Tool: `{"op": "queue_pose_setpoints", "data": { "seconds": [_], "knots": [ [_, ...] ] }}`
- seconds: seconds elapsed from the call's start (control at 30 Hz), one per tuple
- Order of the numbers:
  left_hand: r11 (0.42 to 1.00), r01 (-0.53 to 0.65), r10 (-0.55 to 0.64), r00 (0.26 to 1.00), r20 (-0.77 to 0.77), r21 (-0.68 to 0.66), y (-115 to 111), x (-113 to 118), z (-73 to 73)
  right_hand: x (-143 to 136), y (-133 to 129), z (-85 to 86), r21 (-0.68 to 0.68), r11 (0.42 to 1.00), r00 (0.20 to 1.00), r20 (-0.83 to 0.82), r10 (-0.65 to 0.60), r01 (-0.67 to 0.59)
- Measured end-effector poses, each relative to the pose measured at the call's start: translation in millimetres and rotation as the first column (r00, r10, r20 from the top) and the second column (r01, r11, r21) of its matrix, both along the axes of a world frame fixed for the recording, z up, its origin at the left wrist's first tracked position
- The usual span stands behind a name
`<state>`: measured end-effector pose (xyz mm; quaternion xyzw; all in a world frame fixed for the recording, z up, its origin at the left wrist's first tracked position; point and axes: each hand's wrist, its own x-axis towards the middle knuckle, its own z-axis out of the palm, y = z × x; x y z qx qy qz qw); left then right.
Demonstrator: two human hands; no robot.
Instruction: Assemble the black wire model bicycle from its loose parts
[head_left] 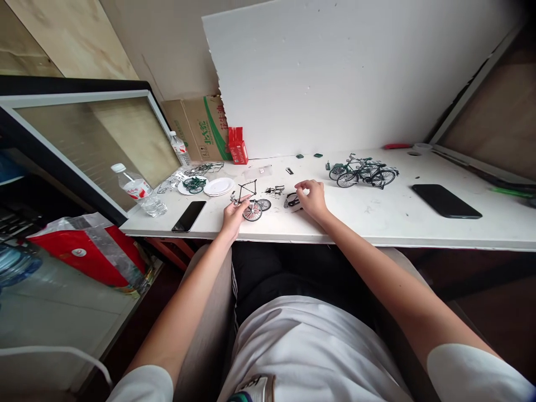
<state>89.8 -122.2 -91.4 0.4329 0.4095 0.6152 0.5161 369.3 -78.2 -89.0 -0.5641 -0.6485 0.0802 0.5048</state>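
My left hand is closed on a miniature bicycle frame, which is held upright with a front wheel on it. A loose spoked wheel shows just behind that one. My right hand hovers low over the table with thumb and forefinger pinched together; whatever they may hold is too small to make out. Beneath its fingertips lie small dark bicycle parts, partly covered by the hand. Between both hands sits a cluster of thin black parts.
Assembled miniature bicycles stand at the right, near a black phone-like slab. On the left are a phone, a water bottle, a white plate and green bicycle parts. A red box stands behind.
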Motion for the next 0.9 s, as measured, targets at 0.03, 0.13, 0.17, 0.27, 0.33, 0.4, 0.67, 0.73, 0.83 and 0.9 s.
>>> {"op": "queue_pose_setpoints", "data": {
  "seconds": [0.03, 0.13, 0.17, 0.27, 0.33, 0.4, 0.67, 0.73, 0.83, 0.9],
  "knots": [
    [1.0, 0.021, -0.021, 1.0, 0.002, -0.003, 0, 0, 0.4, -1, 0, -0.6, 0.005, 1.0, 1.0, 0.007, 0.001, -0.001],
    [0.997, 0.074, -0.074, 0.997, 0.035, -0.01, -1, 1, 2.0, -2, -1, -2.3, 0.015, 1.0, 1.0, 0.021, 0.008, -0.008],
    [0.997, 0.079, -0.079, 0.996, 0.046, -0.014, -1, 1, 2.7, -3, -2, -2.6, 0.016, 1.0, 1.0, 0.02, 0.011, -0.011],
    [0.999, 0.041, -0.04, 0.997, 0.07, -0.01, 0, 2, 5.0, -3, -4, -1.8, 0.02, 1.0, 1.0, 0.01, 0.022, -0.022],
    [1.0, 0.016, -0.016, 0.996, 0.085, 0.001, 0, 2, 6.1, -4, -6, -0.3, 0.03, 0.999, 0.999, 0.011, 0.033, -0.033],
    [1.0, 0.012, -0.013, 0.995, 0.1, 0.006, 0, 1, 6.5, -4, -7, 1.2, 0.032, 0.999, 0.999, 0.011, 0.034, -0.034],
    [0.998, 0.054, -0.051, 0.987, 0.155, -0.014, 0, -5, 8.1, -7, -9, 1.2, 0.034, 0.998, 0.998, 0.018, 0.061, -0.062],
    [0.998, 0.061, -0.056, 0.986, 0.16, -0.024, 0, -6, 8.8, -7, -8, 0.3, 0.027, 0.997, 0.998, 0.021, 0.067, -0.067],
    [0.996, 0.084, -0.078, 0.986, 0.151, -0.032, 0, -9, 9.1, -7, -6, -1.3, 0.007, 0.998, 0.998, 0.021, 0.067, -0.068],
    [0.994, 0.105, -0.099, 0.987, 0.129, -0.036, -1, -9, 9.2, -7, -5, -2.4, -0.01, 0.998, 0.998, 0.026, 0.062, -0.061]
  ]
}}
